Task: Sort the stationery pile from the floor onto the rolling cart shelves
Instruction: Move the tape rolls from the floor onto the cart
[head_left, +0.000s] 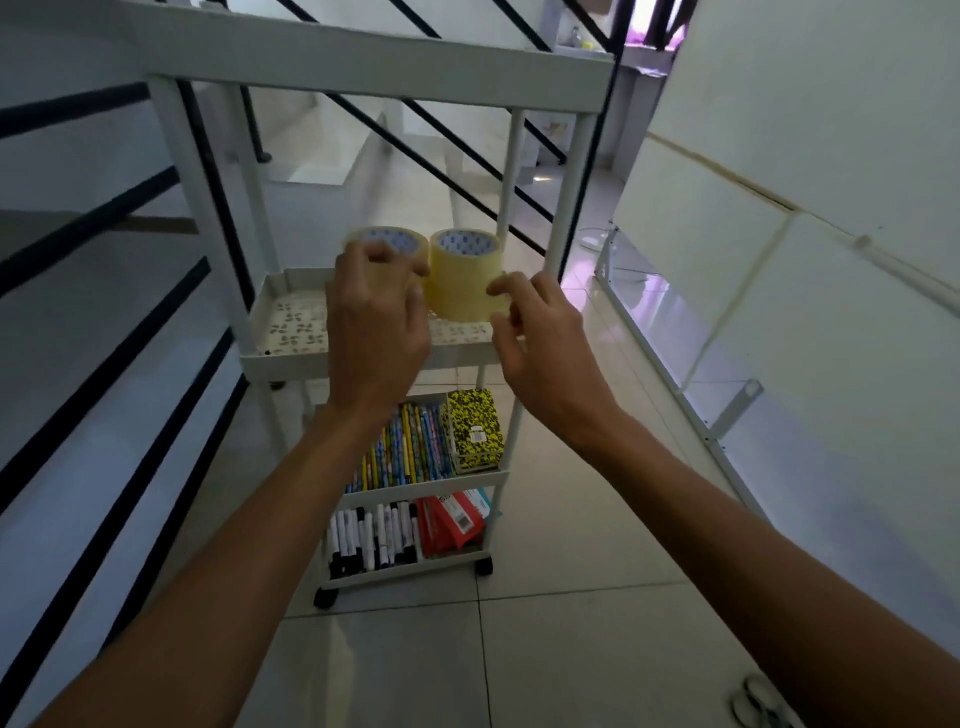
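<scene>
Left hand (376, 317) gripping left tape roll (387, 240), frame centre. Right hand (540, 338) pinching right tape roll (465, 275). Both above cart's second shelf (291, 358).

The rolling cart (280, 358) is white, its middle shelf dotted with a small dark leaf-like print, blurred. Two tape rolls (465, 280) are translucent yellow with white cores printed blue. Below, pencils (400, 449) are striped blue, yellow and orange; a box (475, 428) is speckled yellow and black; markers (371, 538) are white with black caps; packets (452, 522) are red.
</scene>
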